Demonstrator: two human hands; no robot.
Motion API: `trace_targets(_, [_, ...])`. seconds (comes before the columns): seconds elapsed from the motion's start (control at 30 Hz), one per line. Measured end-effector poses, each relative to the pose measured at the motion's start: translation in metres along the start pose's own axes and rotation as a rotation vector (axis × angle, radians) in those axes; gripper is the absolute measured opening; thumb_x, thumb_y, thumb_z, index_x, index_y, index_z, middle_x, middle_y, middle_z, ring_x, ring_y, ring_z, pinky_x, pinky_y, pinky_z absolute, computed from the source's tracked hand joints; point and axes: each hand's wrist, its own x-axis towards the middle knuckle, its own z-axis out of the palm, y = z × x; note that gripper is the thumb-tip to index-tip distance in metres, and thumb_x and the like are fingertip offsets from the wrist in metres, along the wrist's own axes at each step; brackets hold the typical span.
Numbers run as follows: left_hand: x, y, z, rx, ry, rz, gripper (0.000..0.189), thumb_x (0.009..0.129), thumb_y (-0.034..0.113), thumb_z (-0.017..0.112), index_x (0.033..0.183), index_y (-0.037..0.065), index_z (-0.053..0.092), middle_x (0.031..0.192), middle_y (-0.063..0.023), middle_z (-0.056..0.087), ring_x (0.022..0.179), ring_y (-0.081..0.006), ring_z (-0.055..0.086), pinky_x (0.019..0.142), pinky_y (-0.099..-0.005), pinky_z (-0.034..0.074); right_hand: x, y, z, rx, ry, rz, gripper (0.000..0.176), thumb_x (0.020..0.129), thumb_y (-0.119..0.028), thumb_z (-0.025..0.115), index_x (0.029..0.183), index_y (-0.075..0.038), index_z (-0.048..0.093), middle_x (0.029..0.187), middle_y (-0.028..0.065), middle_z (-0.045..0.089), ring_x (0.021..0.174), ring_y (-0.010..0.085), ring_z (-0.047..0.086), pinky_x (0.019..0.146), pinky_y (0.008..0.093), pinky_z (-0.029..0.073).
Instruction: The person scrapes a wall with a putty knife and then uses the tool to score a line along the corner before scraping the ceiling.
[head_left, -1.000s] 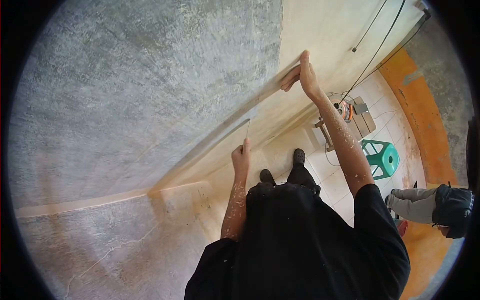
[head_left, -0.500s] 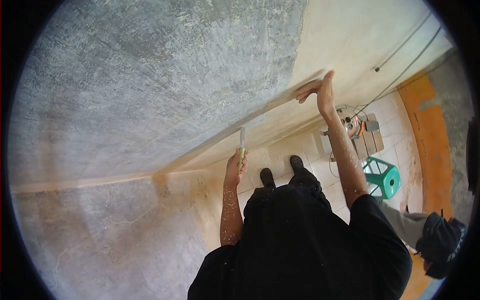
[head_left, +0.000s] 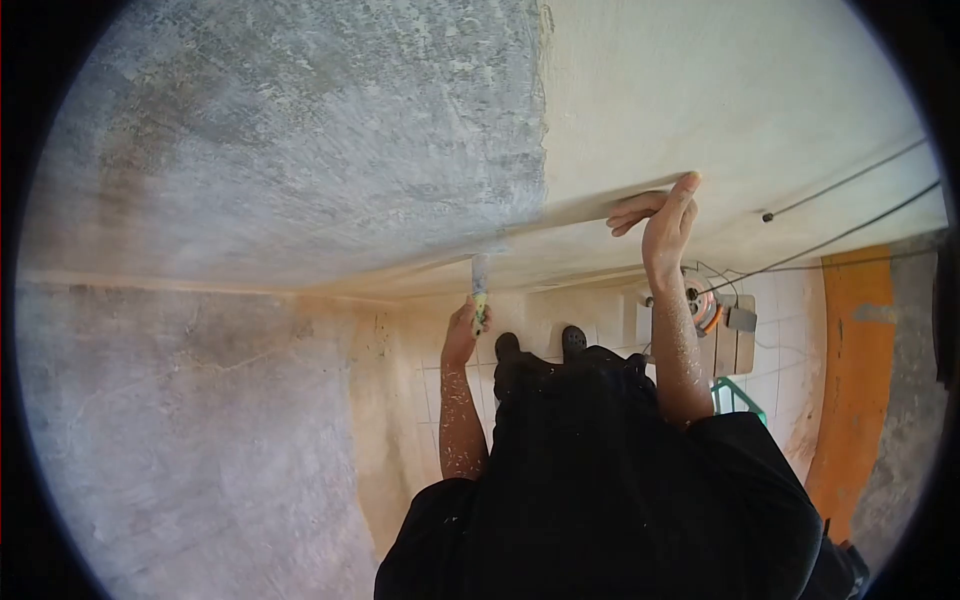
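Note:
My left hand [head_left: 461, 336] is wrapped round the yellow-green handle of a scraper [head_left: 480, 275]. Its flat blade points away from me, with the tip right at the wall's lower part. Off to the right, my right hand [head_left: 668, 228] is raised beside the cream wall, fingers stretched out and thumb up, holding nothing. The wall [head_left: 400, 130] in front has a rough grey scraped area on the left and smooth cream paint on the right. Pale flakes cling to both forearms.
A cable reel [head_left: 703, 300] rests on a small wooden stool [head_left: 735, 345] at the right, with dark cables [head_left: 840, 230] running along the wall. Part of a green plastic stool [head_left: 738, 398] shows behind my right arm. A scraped side wall [head_left: 200, 430] stands at the left.
The view has turned, so the scraped wall's edge sits further left. The green stool and the other person at the right are now mostly hidden. Both hands keep their poses.

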Motion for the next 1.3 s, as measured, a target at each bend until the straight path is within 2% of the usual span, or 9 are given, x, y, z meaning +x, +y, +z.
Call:
trace_targets(0.13, [-0.009,-0.001,0.038,-0.306,0.122,-0.047,0.046,0.101,0.043,0.038,0.100,0.002,0.060,0.077,-0.0030,0.057,0.060,-0.0129,0.055,0.057,-0.0258,0.047,-0.003,-0.002,0.007,0.001,0.082,0.053,0.097,0.096,-0.063,0.010,0.053,0.008,0.062,0.048,0.0164,0.059,0.040,0.0201,0.058,0.038,0.0277,0.051])
trace_targets(0.27, [-0.013,-0.002,0.060,0.030,0.295,0.025,0.054,0.099,0.053,0.033,0.091,0.005,0.056,0.068,-0.0001,0.053,0.048,-0.0117,0.048,0.047,-0.0245,0.042,-0.006,0.001,0.012,0.007,0.111,0.053,0.097,0.096,-0.062,0.010,0.052,0.007,0.061,0.047,0.0159,0.058,0.039,0.0194,0.058,0.036,0.0267,0.049])
trace_targets(0.3, [-0.013,-0.002,0.071,0.020,0.371,0.110,0.047,0.098,0.049,0.042,0.085,0.006,0.055,0.061,0.0021,0.050,0.042,-0.0091,0.044,0.041,-0.0232,0.038,-0.005,0.001,0.014,0.003,0.120,0.042,0.097,0.096,-0.062,0.010,0.051,0.007,0.061,0.047,0.0158,0.058,0.039,0.0193,0.057,0.036,0.0264,0.048])
trace_targets(0.4, [-0.009,-0.013,0.078,0.337,0.408,0.231,0.036,0.097,0.039,0.053,0.084,0.006,0.055,0.059,0.0029,0.047,0.047,-0.0068,0.046,0.044,-0.0235,0.037,-0.006,0.005,0.016,-0.055,0.123,0.013,0.098,0.096,-0.063,0.008,0.050,0.007,0.060,0.047,0.0155,0.058,0.038,0.0192,0.057,0.035,0.0251,0.047])
trace_targets(0.63, [0.014,-0.036,0.079,0.685,0.557,0.212,0.039,0.085,0.032,0.068,0.073,-0.004,0.061,0.060,-0.0168,0.059,0.052,-0.0236,0.056,0.053,-0.0369,0.043,-0.004,0.002,0.021,-0.090,0.172,0.000,0.096,0.096,-0.063,0.006,0.046,0.003,0.056,0.044,0.0131,0.056,0.032,0.0173,0.050,0.036,0.0244,0.044])
trace_targets(0.83, [0.040,-0.030,0.111,0.767,0.915,0.222,0.030,0.081,0.023,0.068,0.068,-0.004,0.062,0.063,-0.0242,0.061,0.065,-0.0411,0.063,0.054,-0.0431,0.046,-0.005,0.000,0.016,-0.066,0.125,0.042,0.096,0.094,-0.065,0.004,0.046,0.001,0.055,0.044,0.0128,0.055,0.034,0.0180,0.051,0.037,0.0244,0.044])
trace_targets(0.93, [0.054,-0.033,0.135,0.610,1.009,0.308,0.023,0.078,0.017,0.067,0.069,-0.004,0.063,0.063,-0.0247,0.060,0.063,-0.0411,0.063,0.054,-0.0430,0.046,-0.005,-0.001,0.011,-0.021,0.100,0.081,0.097,0.094,-0.066,0.003,0.047,0.002,0.055,0.045,0.0132,0.056,0.035,0.0189,0.052,0.038,0.0251,0.045])
trace_targets(1.03, [0.059,-0.020,0.150,0.738,1.017,0.354,0.018,0.075,0.013,0.065,0.068,-0.004,0.062,0.062,-0.0246,0.060,0.062,-0.0415,0.062,0.054,-0.0435,0.046,-0.005,0.002,0.005,0.009,0.061,0.080,0.098,0.093,-0.066,0.001,0.048,0.003,0.056,0.047,0.0139,0.057,0.036,0.0197,0.053,0.039,0.0255,0.046])
trace_targets(1.3, [0.067,-0.037,0.137,0.636,1.071,0.224,0.015,0.070,0.012,0.063,0.070,-0.003,0.063,0.064,-0.0244,0.061,0.065,-0.0414,0.063,0.058,-0.0454,0.048,-0.004,-0.001,0.008,-0.014,0.026,0.093,0.101,0.092,-0.068,0.000,0.049,0.004,0.057,0.045,0.0138,0.057,0.034,0.0197,0.053,0.038,0.0241,0.047])
